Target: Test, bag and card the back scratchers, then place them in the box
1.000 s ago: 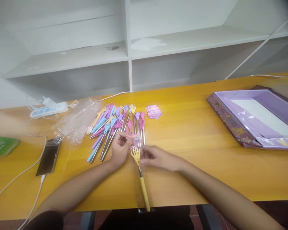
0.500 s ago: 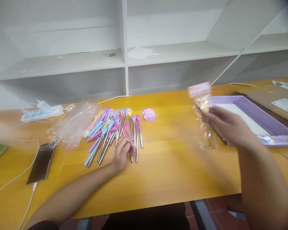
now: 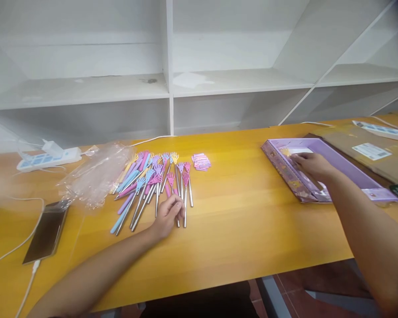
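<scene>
My right hand reaches into a purple box with patterned outer sides. Its fingers are closed on a yellow back scratcher; the bag around it is hard to make out now. My left hand rests on the table with curled fingers, over the stem of a pink back scratcher. Whether it grips anything is hidden. Beside it lies a heap of back scratchers in blue, purple, pink and yellow with metal stems. A small pile of pink printed cards lies right of them.
A clear plastic bag lies left of the heap. Farther left are a phone on a white cable and a power strip. Flat cardboard and another power strip lie at right. White shelves stand behind.
My right hand has moved right and down into the purple box, carrying the bagged back scratcher. My left hand has stayed at the heap. The view has turned slightly right.
</scene>
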### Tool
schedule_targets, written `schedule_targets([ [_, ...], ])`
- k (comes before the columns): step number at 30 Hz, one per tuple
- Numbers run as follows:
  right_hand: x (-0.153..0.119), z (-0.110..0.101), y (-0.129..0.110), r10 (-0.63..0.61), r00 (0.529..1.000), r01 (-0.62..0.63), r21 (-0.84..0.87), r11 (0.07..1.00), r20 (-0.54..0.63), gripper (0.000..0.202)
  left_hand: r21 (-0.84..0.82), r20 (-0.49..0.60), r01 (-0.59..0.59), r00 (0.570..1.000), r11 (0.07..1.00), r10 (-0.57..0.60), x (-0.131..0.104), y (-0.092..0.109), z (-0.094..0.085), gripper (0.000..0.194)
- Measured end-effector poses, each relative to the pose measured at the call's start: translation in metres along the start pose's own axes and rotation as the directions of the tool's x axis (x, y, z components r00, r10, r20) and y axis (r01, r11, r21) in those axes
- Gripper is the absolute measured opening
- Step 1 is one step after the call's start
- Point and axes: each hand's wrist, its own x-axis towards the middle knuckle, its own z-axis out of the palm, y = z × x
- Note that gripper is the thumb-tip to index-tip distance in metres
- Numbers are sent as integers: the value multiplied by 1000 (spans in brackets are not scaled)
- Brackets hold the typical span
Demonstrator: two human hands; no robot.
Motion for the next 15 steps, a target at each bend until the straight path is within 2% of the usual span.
schedule_targets([
  [4, 17, -3, -7, 95, 995, -98, 71, 993, 44, 30, 2, 5, -2, 1000, 1000, 2, 1, -1, 0, 38],
  [7, 21, 8, -15, 115, 992, -119, 86, 989, 51, 32, 0, 15, 3, 1000, 1000, -3, 0, -2, -1, 36],
  [11, 14, 23, -18, 80, 992, -87, 75, 993, 95, 27, 23, 36, 3, 999, 1000, -4, 0, -2, -1, 36],
  [15, 10, 14, -16, -1, 995, -5, 61, 998, 97, 19, 41, 60, 13, 998, 999, -15, 1, 0, -2, 37],
])
